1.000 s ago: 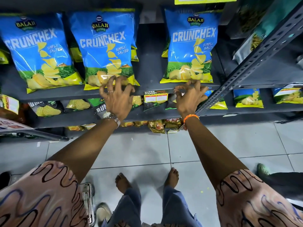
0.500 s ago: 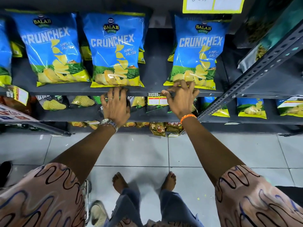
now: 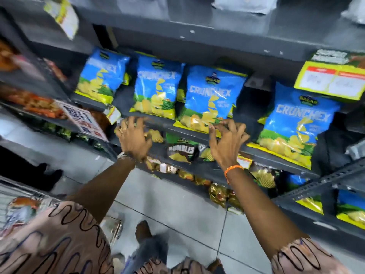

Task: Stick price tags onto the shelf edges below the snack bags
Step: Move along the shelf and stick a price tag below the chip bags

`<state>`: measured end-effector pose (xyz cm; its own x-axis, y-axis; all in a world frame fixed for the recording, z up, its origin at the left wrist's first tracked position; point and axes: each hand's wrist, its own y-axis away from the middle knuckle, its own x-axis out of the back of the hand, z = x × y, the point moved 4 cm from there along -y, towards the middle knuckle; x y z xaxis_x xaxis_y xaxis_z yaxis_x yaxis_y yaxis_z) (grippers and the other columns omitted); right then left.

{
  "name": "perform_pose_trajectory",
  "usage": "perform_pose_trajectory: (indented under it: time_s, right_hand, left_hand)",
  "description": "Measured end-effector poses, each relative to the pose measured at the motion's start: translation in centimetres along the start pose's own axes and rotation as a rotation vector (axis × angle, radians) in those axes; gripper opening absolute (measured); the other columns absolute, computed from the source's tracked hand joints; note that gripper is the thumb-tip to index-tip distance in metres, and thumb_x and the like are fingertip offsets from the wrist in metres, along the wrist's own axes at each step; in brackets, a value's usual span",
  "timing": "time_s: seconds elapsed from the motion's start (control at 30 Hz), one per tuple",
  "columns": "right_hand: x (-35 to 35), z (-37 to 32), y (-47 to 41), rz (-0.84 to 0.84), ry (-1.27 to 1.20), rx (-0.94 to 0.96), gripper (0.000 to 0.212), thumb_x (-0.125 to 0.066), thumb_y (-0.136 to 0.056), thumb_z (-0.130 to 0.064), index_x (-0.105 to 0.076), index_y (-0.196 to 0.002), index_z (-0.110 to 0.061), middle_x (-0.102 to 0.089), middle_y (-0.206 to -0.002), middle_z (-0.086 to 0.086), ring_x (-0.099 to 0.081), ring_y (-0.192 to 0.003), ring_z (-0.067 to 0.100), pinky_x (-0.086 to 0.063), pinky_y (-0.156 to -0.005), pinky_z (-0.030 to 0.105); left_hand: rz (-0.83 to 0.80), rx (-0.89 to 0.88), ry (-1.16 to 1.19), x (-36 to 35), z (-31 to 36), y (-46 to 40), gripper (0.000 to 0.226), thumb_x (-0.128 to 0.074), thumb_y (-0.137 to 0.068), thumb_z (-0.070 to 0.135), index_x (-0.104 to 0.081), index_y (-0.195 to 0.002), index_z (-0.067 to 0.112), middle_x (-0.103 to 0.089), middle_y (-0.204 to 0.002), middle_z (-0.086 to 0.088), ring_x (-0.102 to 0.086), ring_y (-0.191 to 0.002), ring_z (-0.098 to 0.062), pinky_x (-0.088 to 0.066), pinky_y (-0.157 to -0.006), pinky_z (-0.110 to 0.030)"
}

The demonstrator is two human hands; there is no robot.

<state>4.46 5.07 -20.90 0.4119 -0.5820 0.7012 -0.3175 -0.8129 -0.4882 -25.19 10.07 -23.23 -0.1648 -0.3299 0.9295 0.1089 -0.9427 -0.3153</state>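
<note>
Grey metal shelving fills the view, blurred and tilted. Just above the left hand (image 3: 134,138) and right hand (image 3: 227,141) lie glossy, crinkly blue snack bags (image 3: 209,99); both hands hover at the shelf edge (image 3: 177,129) with fingers spread and curled, gripping nothing I can make out. One small price tag (image 3: 113,115) hangs up-left of the left hand — whether either hand holds one is unclear. Risk: fingertips snagging a slippery bag's overhanging lip and dragging it off — or a crooked tag.

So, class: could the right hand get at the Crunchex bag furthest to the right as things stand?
Probably yes. The right hand is at the shelf edge beside that Crunchex bag, with nothing between them.
</note>
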Motion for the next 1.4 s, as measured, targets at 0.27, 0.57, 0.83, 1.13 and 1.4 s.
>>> perform_pose_trajectory:
  time_s: [0.27,0.57,0.83,1.13,1.4]
  right_hand:
    - [-11.1,-16.0,-3.1,-0.261,0.014,0.141,0.024,-0.066,-0.088,-0.047,-0.075,-0.105,-0.032,-0.052,-0.125,-0.001,-0.036,-0.118,0.031,-0.027,-0.087,0.046]
    - [-25.5,-28.4,-6.2,-0.582,0.263,0.366,0.076,-0.068,-0.070,-0.078,-0.064,-0.131,-0.032,-0.028,-0.155,0.000,-0.018,-0.134,0.030,-0.024,-0.099,0.052]
    - [-32.0,-30.9,-7.1,-0.712,0.387,0.464,0.031,-0.075,-0.079,-0.055,-0.076,-0.107,-0.040,-0.017,-0.164,0.000,-0.013,-0.138,0.035,-0.019,-0.104,0.060]
    - [-33.1,-31.6,-7.2,-0.658,0.356,0.372,0.010,-0.076,-0.081,-0.039,-0.079,-0.087,-0.031,-0.033,-0.156,-0.006,-0.020,-0.133,0.031,-0.021,-0.100,0.054]
    - [-31.6,-30.1,-4.7,-0.526,0.248,0.154,0.010,-0.078,-0.073,-0.040,-0.080,-0.079,-0.032,-0.042,-0.145,-0.010,-0.025,-0.126,0.030,-0.026,-0.094,0.051]
  left_hand:
    - [-0.007,0.845,0.352,0.0,-17.4,-7.7,0.052,-0.065,-0.087,0.038,-0.058,-0.131,0.012,-0.052,-0.143,-0.017,-0.036,-0.140,-0.038,-0.028,-0.113,-0.053]
    - [-0.503,0.676,1.270,-7.4,-24.0,-13.2,0.060,-0.067,-0.095,0.032,-0.048,-0.147,0.008,-0.055,-0.146,-0.009,-0.050,-0.137,-0.025,-0.039,-0.115,-0.038]
    - [-0.452,0.601,1.238,-11.5,-24.5,-15.4,0.028,-0.065,-0.097,0.019,-0.066,-0.118,0.000,-0.063,-0.121,-0.011,-0.054,-0.117,-0.015,-0.044,-0.105,-0.033]
    - [-0.162,0.529,1.126,-11.5,-25.3,-15.8,0.016,-0.076,-0.086,0.004,-0.074,-0.084,-0.012,-0.069,-0.087,-0.016,-0.063,-0.089,-0.019,-0.053,-0.079,-0.038]
    - [-0.058,0.405,0.886,-10.3,-27.3,-15.9,0.047,-0.089,-0.071,0.040,-0.063,-0.098,0.010,-0.075,-0.084,0.004,-0.051,-0.094,0.018,-0.030,-0.081,-0.002]
